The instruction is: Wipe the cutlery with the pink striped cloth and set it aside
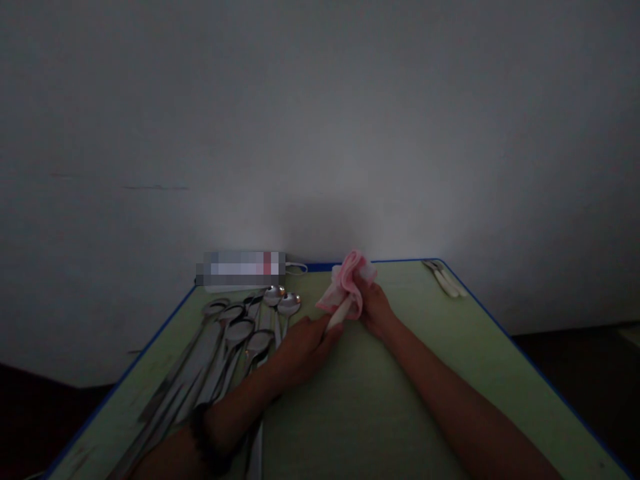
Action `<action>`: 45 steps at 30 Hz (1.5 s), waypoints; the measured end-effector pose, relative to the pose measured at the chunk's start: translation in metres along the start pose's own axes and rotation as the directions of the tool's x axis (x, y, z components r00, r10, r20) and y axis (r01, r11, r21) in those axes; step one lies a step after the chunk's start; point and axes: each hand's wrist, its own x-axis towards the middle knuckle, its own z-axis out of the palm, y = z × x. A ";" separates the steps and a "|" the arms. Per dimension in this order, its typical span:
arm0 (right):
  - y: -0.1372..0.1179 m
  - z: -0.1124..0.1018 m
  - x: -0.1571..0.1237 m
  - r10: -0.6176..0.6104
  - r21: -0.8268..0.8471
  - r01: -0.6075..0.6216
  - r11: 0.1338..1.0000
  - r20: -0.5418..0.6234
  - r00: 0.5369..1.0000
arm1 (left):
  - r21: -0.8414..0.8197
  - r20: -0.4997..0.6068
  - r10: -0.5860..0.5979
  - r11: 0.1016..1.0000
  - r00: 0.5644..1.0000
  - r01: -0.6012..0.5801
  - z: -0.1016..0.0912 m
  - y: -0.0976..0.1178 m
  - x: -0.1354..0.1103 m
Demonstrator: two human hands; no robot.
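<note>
My left hand [307,347] is closed around the pale handle [340,313] of a utensil whose far end is hidden in cloth. Bunched around that end is a pink and white cloth [345,283], gripped by my right hand [374,307]. Both hands are above the middle of the table. Left of my left hand, and partly under its forearm, lie several long-handled metal ladles and spoons [240,330]. Two of the spoons [289,305] have shiny round bowls near my left wrist.
The pale green table [400,373] has a blue edge and stands against a grey wall [320,133]. A blurred-out box-like object [240,269] with a white cable [299,269] sits at the back left. Pale-handled cutlery [445,280] lies at the back right corner.
</note>
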 end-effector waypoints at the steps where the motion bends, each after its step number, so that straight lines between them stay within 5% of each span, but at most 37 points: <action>1: 0.001 0.001 0.000 -0.022 -0.026 0.022 0.999 -0.023 0.999 | -0.002 0.005 0.005 1.000 1.000 -0.005 0.000 0.000 0.000; 5: 0.003 0.000 0.000 -0.057 -0.085 0.052 0.995 -0.065 0.996 | -0.039 0.014 0.020 0.999 1.000 -0.019 -0.001 0.000 0.000; 14: -0.007 -0.006 0.000 0.160 -0.038 -0.155 0.987 0.244 0.957 | -0.147 -0.020 0.008 0.989 1.000 -0.011 -0.002 0.000 0.000; 19: 0.003 -0.004 0.005 -0.012 -0.051 0.016 0.999 0.076 0.997 | -0.068 0.006 -0.035 0.997 0.999 0.035 0.003 -0.004 0.001; 23: 0.012 -0.004 0.009 -0.151 -0.238 0.123 0.963 -0.103 0.983 | -0.035 0.018 -0.014 0.999 1.000 0.015 0.002 -0.004 0.000; 27: 0.010 -0.004 0.010 -0.093 -0.155 0.063 0.986 -0.194 0.977 | -0.055 0.026 -0.021 0.998 0.999 0.023 0.001 -0.003 0.000; 31: -0.001 -0.003 0.008 0.063 0.209 -0.051 0.977 -0.053 0.997 | -0.117 0.002 -0.034 0.993 0.999 0.034 0.001 -0.002 0.000; 38: -0.011 -0.004 0.005 0.082 0.323 -0.144 0.935 0.197 0.977 | -0.283 -0.041 -0.113 0.954 0.993 0.097 0.000 -0.002 0.001; 45: -0.003 0.002 0.004 0.056 0.131 -0.065 0.989 0.071 0.996 | -0.141 -0.025 -0.052 0.989 0.998 0.048 0.001 -0.001 0.000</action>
